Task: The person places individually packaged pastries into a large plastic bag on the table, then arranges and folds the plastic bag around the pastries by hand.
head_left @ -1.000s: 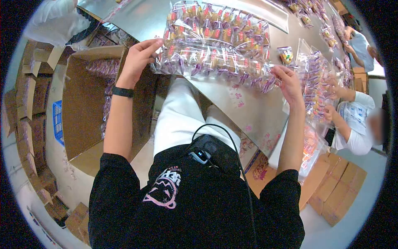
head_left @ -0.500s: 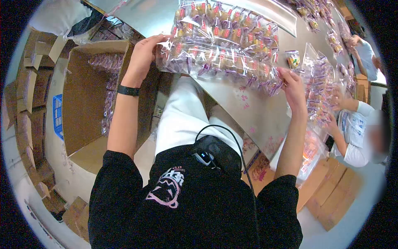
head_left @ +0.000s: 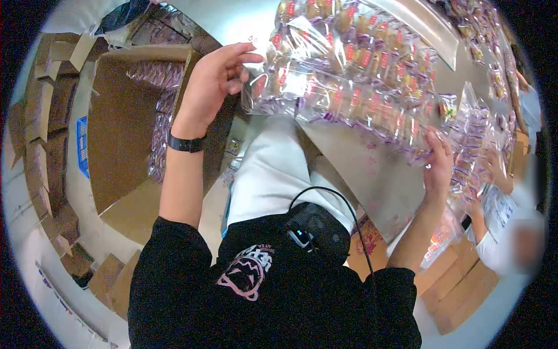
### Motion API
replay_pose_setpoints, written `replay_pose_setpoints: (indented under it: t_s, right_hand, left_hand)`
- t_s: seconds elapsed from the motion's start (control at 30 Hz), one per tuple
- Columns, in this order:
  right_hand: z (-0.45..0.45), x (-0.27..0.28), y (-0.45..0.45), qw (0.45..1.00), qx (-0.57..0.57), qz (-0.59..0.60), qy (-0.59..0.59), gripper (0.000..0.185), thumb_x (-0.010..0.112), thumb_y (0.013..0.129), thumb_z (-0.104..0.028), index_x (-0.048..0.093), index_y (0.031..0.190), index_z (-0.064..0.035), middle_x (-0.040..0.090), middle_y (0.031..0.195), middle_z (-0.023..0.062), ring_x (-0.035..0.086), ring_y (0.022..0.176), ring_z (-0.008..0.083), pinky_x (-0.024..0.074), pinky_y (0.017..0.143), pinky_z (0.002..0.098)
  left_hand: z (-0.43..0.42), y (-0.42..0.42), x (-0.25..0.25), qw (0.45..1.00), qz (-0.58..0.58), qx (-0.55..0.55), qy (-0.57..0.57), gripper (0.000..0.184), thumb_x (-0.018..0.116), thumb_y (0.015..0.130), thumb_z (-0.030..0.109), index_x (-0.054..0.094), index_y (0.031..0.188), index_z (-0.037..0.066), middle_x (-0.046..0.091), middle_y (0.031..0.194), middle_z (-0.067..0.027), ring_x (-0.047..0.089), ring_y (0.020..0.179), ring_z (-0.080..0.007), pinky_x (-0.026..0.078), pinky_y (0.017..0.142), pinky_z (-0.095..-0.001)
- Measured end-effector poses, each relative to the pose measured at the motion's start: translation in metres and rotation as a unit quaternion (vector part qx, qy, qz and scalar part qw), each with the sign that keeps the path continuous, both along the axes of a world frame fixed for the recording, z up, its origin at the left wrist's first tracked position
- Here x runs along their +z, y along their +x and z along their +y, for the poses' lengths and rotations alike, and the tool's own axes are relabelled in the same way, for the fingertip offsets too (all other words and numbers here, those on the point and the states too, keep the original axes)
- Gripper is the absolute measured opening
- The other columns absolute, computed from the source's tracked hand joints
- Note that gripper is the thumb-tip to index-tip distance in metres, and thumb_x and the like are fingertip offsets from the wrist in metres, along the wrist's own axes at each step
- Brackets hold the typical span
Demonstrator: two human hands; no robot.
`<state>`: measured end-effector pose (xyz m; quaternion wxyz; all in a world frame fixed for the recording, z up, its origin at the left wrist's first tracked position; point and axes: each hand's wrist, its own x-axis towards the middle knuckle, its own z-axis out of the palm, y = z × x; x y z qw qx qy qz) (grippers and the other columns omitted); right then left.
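Partly curled, the left hand [head_left: 218, 81] and right hand [head_left: 439, 168] are at opposite ends of the clear bag [head_left: 349, 102] on the table [head_left: 360, 168], any pinch unconfirmed; likely limp, slippery and crushable, it suits end-corner holds with mid-span support.

Colours about the brown carton [head_left: 125, 128]
Right of it, we note red-and-purple packets [head_left: 366, 58]; left of it, a blue crate [head_left: 83, 145].

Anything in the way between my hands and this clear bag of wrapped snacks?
Nothing visible is in the way. Your left hand is close to one end of the clear bag, and your right hand is at its other end.
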<state>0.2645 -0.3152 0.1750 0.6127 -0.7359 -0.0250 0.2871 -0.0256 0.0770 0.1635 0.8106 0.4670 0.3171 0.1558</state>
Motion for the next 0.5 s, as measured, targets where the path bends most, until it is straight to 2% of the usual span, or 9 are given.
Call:
replay_pose_setpoints:
  t_s: [0.07, 0.1, 0.2, 0.23, 0.33, 0.43, 0.5]
  right_hand:
    - [0.001, -0.005, -0.003, 1.0, -0.015, -0.017, 0.002, 0.029, 0.07, 0.094, -0.014, 0.069, 0.118, 0.003, 0.072, 0.106, 0.0078, 0.065, 0.099, 0.015, 0.0496, 0.089, 0.0293]
    - [-0.005, -0.01, 0.001, 1.0, -0.014, -0.018, 0.011, 0.029, 0.069, 0.095, -0.014, 0.069, 0.119, 0.0025, 0.071, 0.11, 0.0078, 0.064, 0.102, 0.0158, 0.0494, 0.091, 0.0305]
    - [-0.01, -0.011, 0.001, 0.999, -0.03, -0.016, 0.011, 0.028, 0.066, 0.097, -0.012, 0.068, 0.12, 0.0029, 0.07, 0.114, 0.0079, 0.064, 0.107, 0.0173, 0.0486, 0.095, 0.032]
    - [-0.009, -0.009, -0.002, 0.999, -0.034, -0.019, 0.014, 0.028, 0.066, 0.097, -0.012, 0.068, 0.12, 0.0033, 0.07, 0.115, 0.0083, 0.064, 0.107, 0.0175, 0.0484, 0.096, 0.0322]
    - [-0.013, -0.007, -0.001, 0.999, -0.016, -0.025, 0.023, 0.028, 0.065, 0.098, -0.012, 0.067, 0.122, 0.0042, 0.07, 0.117, 0.01, 0.064, 0.111, 0.0182, 0.0479, 0.099, 0.0324]
    - [-0.024, -0.007, 0.003, 0.999, -0.002, -0.031, 0.011, 0.03, 0.064, 0.1, -0.013, 0.066, 0.123, 0.0049, 0.07, 0.121, 0.0117, 0.064, 0.113, 0.0181, 0.0473, 0.101, 0.0326]
    - [-0.028, -0.006, 0.006, 0.999, 0.009, -0.044, -0.012, 0.031, 0.064, 0.1, -0.014, 0.066, 0.124, 0.0047, 0.069, 0.123, 0.0123, 0.064, 0.114, 0.0176, 0.0475, 0.102, 0.0323]
  left_hand:
    - [-0.003, 0.005, 0.011, 0.999, 0.026, -0.028, 0.038, 0.037, 0.062, 0.099, 0.027, 0.067, 0.124, 0.0, 0.071, 0.104, -0.0054, 0.051, 0.072, -0.0052, 0.037, 0.057, -0.02]
    - [-0.006, 0.007, 0.013, 0.999, 0.016, -0.012, 0.05, 0.033, 0.068, 0.097, 0.023, 0.07, 0.122, 0.0, 0.072, 0.097, -0.0026, 0.049, 0.07, -0.0018, 0.035, 0.055, -0.0181]
    - [-0.011, 0.014, 0.018, 0.975, 0.117, -0.042, 0.184, 0.028, 0.068, 0.098, 0.024, 0.075, 0.115, 0.004, 0.066, 0.081, 0.0055, 0.043, 0.063, -0.0016, 0.031, 0.056, -0.0193]
    - [-0.012, 0.016, 0.012, 0.975, 0.077, -0.011, 0.206, 0.021, 0.072, 0.095, 0.023, 0.079, 0.104, 0.005, 0.063, 0.074, 0.0072, 0.041, 0.062, -0.0007, 0.03, 0.056, -0.02]
    - [-0.01, 0.018, 0.012, 0.978, 0.063, -0.001, 0.197, 0.023, 0.071, 0.096, 0.024, 0.078, 0.105, 0.004, 0.064, 0.075, 0.0065, 0.042, 0.062, -0.0007, 0.031, 0.056, -0.0201]
    - [-0.009, 0.02, 0.019, 0.983, 0.09, 0.005, 0.162, 0.02, 0.075, 0.093, 0.018, 0.078, 0.099, -0.002, 0.075, 0.089, -0.0022, 0.061, 0.077, -0.0043, 0.047, 0.071, -0.0206]
    - [-0.012, 0.022, 0.02, 0.98, 0.094, 0.033, 0.169, 0.02, 0.076, 0.092, 0.018, 0.079, 0.095, -0.001, 0.074, 0.085, -0.0019, 0.061, 0.076, -0.004, 0.046, 0.07, -0.0205]
